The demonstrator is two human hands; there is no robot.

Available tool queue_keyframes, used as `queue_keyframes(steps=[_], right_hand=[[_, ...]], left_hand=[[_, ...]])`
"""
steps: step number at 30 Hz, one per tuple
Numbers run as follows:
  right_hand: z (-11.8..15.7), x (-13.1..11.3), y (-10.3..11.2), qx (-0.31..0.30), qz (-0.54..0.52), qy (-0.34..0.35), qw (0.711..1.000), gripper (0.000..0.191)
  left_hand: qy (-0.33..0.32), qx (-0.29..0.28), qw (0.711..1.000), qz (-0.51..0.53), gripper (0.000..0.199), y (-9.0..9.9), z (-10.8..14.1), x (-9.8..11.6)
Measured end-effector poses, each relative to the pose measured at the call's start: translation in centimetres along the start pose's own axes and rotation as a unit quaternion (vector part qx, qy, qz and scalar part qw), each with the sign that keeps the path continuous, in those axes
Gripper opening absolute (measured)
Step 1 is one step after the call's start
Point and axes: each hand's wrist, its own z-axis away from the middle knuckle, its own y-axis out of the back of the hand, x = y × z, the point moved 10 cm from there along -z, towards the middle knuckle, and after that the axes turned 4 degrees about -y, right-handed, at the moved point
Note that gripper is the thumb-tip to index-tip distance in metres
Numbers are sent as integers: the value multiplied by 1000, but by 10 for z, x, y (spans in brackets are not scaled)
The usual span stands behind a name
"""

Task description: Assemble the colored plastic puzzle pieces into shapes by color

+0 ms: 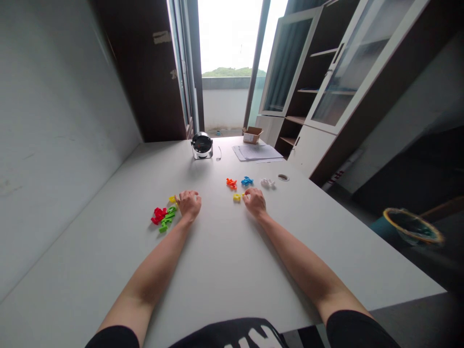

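My left hand [189, 205] is over the table, palm down, with its fingers loosely bent and apart. Its leftmost finger reaches the edge of some yellow plastic pieces [172, 198], partly hidden by the hand. Close by on the left lie a pile of red pieces [158, 216] and several green pieces [167, 219]. My right hand [255, 202] is closed, its fingertips together at a small yellow piece [243, 195]. Just left of those fingertips another yellow piece [237, 197] rests on the table. The pieces' exact shapes are too small to make out.
Beyond my right hand lie orange [231, 183], blue [247, 181] and white pieces [267, 183], beside a round hole [283, 178] in the white table [217, 270]. Farther back are a round black device [202, 145], papers [258, 152] and a small cardboard box [252, 136].
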Motion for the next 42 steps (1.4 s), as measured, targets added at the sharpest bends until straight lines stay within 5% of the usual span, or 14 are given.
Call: queue_keyframes(steps=[9, 17, 22, 32, 42], right_hand=[[2, -2, 3, 6, -13, -13, 1000, 9], [4, -4, -2, -11, -33, -2, 999, 12], [3, -5, 0, -6, -45, -1, 999, 13], [5, -25, 12, 18, -68, 38, 997, 13], [10, -45, 22, 29, -95, 84, 991, 14]], left_hand=[[-31, -32, 999, 9, 29, -17, -2, 1], [-130, -86, 985, 68, 25, -23, 6, 35], [-93, -55, 994, 24, 24, -18, 6, 27], [-104, -106, 988, 50, 33, -44, 6, 16], [-164, -145, 966, 134, 50, -44, 14, 37]])
